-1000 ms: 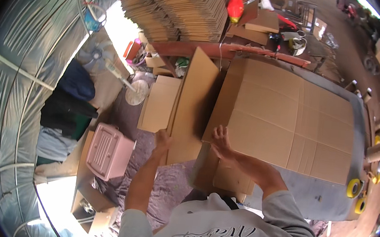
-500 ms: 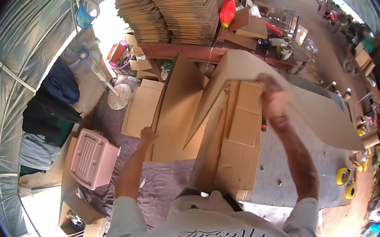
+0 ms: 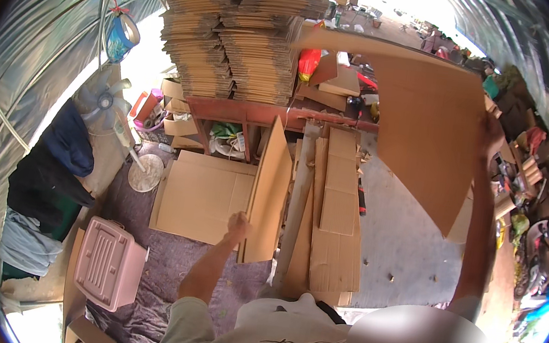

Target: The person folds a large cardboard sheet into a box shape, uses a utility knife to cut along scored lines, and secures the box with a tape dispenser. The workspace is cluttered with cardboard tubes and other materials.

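Note:
My left hand [image 3: 238, 225] is closed around the left edge of some brown cardboard sheets [image 3: 269, 198], which stand nearly upright beside the table. Raised at the far right, my right hand [image 3: 493, 137] grips the right edge of a large cardboard sheet [image 3: 429, 121]. That sheet hangs tilted above the grey tabletop [image 3: 400, 260], its lower corner pointing down. Between my arms, narrow folded cardboard pieces [image 3: 335, 253] lie along the table's left side. A flat cardboard piece [image 3: 200, 197] rests on the floor left of my left hand.
Tall stacks of flattened cardboard [image 3: 261, 48] rise at the back over a red frame [image 3: 227, 110]. On the left are a pink lidded bin [image 3: 108, 264], a fan [image 3: 105, 103] with a round base, and piled dark clothes [image 3: 52, 160]. Clutter lines the right side.
My right hand has swung right, drawing the large sheet up and over the tabletop. The sheets in my left hand now stand more edge-on. The whole view has shifted.

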Demonstrator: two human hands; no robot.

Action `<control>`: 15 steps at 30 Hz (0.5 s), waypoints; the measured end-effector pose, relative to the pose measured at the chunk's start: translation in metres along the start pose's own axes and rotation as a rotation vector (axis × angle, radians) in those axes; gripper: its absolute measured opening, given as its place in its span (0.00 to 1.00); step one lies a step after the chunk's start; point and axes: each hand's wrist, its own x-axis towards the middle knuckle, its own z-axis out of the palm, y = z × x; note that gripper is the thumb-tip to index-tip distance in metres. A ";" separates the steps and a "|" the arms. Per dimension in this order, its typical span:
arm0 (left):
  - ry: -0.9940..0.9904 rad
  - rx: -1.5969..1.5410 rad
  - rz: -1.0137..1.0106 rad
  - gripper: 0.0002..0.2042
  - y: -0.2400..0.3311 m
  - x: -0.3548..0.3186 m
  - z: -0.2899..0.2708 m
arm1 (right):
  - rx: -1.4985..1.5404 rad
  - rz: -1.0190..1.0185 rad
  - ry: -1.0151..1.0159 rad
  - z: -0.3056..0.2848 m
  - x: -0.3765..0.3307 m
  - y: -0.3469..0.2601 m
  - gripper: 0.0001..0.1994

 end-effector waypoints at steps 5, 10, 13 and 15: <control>0.004 0.079 0.254 0.09 0.062 0.001 0.013 | 0.175 0.033 -0.103 -0.030 -0.129 -0.116 0.06; -0.146 -0.043 0.234 0.10 0.169 -0.004 -0.028 | 0.551 -0.142 -0.347 -0.019 -0.277 -0.182 0.11; -0.316 0.120 0.206 0.11 0.208 -0.013 -0.049 | 0.536 -0.219 -0.552 -0.030 -0.333 -0.197 0.12; 0.259 0.073 0.653 0.11 0.173 -0.022 -0.015 | 0.518 -0.342 -0.617 -0.035 -0.363 -0.203 0.12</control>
